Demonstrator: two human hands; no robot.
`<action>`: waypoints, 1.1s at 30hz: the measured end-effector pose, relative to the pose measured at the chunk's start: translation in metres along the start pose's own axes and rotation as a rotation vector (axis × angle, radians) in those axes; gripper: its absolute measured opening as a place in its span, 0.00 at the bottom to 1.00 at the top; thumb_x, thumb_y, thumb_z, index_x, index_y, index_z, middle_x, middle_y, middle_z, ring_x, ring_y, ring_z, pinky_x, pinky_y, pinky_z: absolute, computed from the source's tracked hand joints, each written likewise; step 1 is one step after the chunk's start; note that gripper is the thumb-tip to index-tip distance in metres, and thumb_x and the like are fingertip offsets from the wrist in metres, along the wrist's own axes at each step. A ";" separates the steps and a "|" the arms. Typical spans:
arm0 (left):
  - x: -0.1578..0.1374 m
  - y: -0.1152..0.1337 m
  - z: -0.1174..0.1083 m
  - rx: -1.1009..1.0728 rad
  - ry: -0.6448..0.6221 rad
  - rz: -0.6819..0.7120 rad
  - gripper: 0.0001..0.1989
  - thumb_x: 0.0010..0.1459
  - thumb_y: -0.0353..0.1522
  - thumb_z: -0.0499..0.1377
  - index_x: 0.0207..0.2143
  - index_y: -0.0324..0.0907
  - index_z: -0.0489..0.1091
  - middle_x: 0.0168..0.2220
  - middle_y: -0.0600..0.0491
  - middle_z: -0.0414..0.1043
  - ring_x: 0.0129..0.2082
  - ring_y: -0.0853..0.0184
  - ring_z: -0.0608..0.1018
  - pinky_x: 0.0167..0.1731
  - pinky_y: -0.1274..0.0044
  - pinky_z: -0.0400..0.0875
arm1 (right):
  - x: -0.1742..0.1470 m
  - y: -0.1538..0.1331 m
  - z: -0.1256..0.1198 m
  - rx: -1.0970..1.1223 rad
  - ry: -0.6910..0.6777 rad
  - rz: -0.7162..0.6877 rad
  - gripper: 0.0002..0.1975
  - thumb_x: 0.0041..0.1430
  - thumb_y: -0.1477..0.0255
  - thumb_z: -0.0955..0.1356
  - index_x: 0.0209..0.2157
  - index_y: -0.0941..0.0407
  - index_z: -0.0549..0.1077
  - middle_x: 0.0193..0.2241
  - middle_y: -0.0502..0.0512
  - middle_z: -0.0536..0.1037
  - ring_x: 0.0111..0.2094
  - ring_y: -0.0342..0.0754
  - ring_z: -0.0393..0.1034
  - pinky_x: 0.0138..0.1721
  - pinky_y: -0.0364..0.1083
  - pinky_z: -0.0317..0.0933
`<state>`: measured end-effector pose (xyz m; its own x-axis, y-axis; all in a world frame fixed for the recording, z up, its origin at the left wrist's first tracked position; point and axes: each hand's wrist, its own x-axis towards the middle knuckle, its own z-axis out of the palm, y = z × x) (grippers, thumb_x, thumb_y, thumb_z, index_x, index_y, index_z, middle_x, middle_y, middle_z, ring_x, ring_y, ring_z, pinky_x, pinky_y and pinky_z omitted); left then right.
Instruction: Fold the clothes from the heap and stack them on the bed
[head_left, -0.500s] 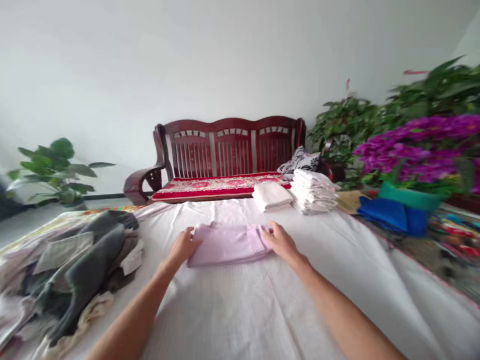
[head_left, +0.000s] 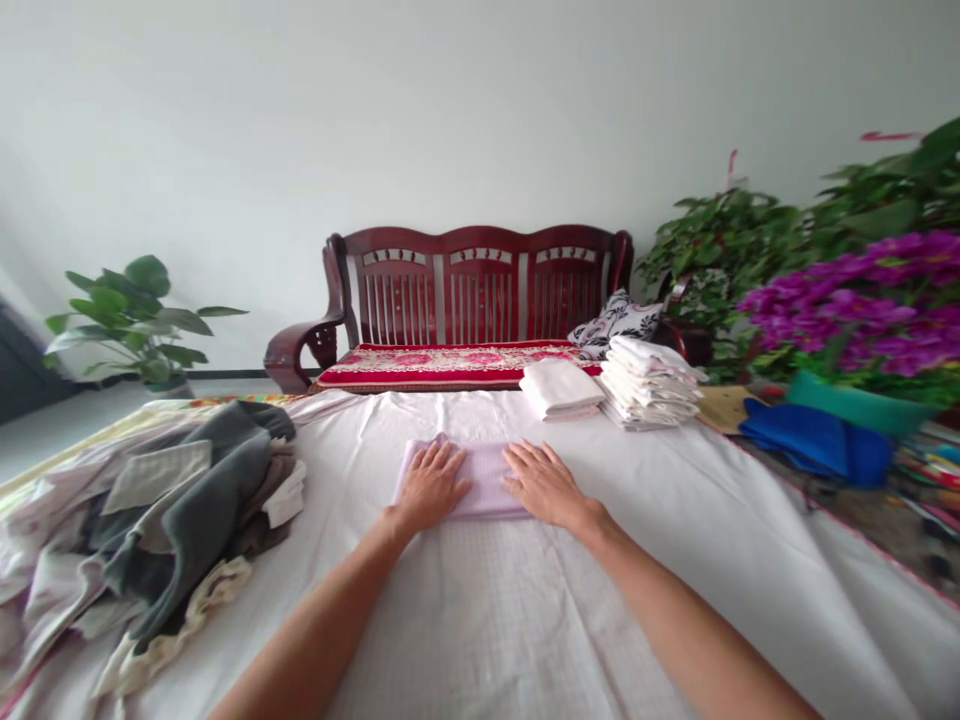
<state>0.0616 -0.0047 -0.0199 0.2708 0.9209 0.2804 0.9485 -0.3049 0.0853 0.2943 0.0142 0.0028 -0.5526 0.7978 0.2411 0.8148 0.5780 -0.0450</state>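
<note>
A folded lilac cloth (head_left: 486, 482) lies on a white sheet (head_left: 480, 610), directly beneath a person's two hands, both flattened palm down with fingers spread. The left hand (head_left: 429, 487) covers the left part of the cloth, a sliver of lilac showing past it; the right hand (head_left: 545, 485) rests over the cloth's right end, leaving the middle visible. Beyond the cloth, to its right, sits a white stack (head_left: 649, 388); well to its left spreads a rumpled clothes pile (head_left: 180, 520).
</note>
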 end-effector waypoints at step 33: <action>-0.006 0.001 -0.013 0.027 0.045 -0.046 0.25 0.70 0.41 0.44 0.65 0.45 0.60 0.68 0.46 0.57 0.69 0.54 0.57 0.66 0.55 0.48 | -0.016 0.062 0.021 0.436 0.534 0.230 0.26 0.66 0.58 0.56 0.54 0.57 0.74 0.55 0.63 0.75 0.61 0.57 0.63 0.64 0.57 0.53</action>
<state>0.0588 -0.0141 -0.0090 0.2195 0.9219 0.3192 0.9641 -0.2551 0.0737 0.3500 0.0412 -0.0238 -0.1236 0.7791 0.6145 0.6946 0.5102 -0.5071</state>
